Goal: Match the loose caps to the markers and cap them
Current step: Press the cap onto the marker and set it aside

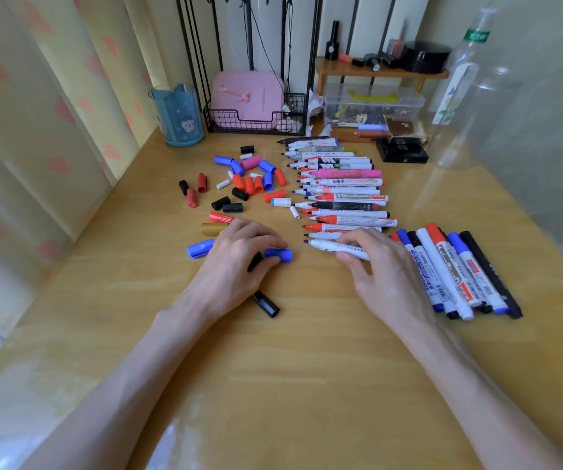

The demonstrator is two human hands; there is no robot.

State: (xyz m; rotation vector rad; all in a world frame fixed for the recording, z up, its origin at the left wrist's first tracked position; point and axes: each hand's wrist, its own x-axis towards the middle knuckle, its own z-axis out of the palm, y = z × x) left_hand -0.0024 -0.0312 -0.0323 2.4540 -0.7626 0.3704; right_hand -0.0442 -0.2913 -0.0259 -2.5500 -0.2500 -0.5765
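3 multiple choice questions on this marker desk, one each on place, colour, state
1. Where does the pile of capped markers lie? A in the blue cup B right of the right hand C on the wooden shelf
2. What colour is the cap at the left hand's fingertips? A gold B blue C pink
3. The marker in the right hand is A capped B uncapped C snapped

1 B: it lies just beyond that hand. 2 B: blue shows past the fingers. 3 B: its black tip is bare.
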